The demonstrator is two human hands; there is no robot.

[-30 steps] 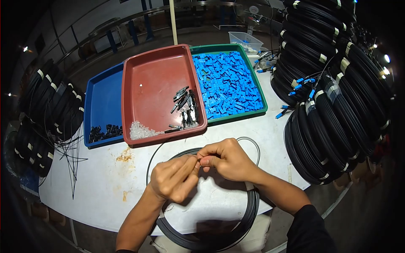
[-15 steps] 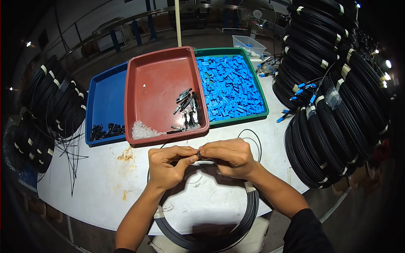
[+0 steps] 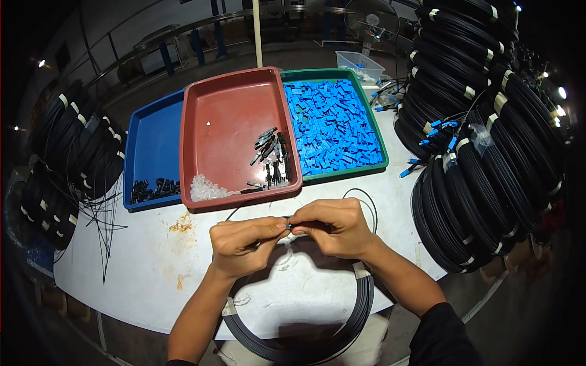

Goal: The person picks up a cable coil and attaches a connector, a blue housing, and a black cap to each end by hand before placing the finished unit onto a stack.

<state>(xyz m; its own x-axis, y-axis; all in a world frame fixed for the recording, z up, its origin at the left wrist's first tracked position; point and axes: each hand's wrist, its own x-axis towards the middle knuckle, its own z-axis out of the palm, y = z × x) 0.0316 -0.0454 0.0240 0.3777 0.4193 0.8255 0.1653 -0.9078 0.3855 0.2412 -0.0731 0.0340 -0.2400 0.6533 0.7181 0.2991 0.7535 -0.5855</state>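
My left hand point(image 3: 244, 243) and my right hand point(image 3: 334, 227) meet above a coil of black cable point(image 3: 256, 344). Between their pinched fingertips is a small dark piece point(image 3: 289, 226), mostly covered by the fingers. Both hands are closed on it. The coil is bound with pale tape and lies at the table's front edge. A loop of its cable curves up behind my right hand.
Beyond my hands stand a blue tray point(image 3: 152, 146) with black parts, a red tray point(image 3: 229, 116) with clear and black pieces, and a green tray point(image 3: 387, 160) full of blue connectors. Cable coils are stacked at right point(image 3: 482, 189) and left point(image 3: 79, 140).
My left hand has turned a little and shifted slightly left and down. The fingers of my right hand have re-bent around the small dark piece, with the thumb now showing.
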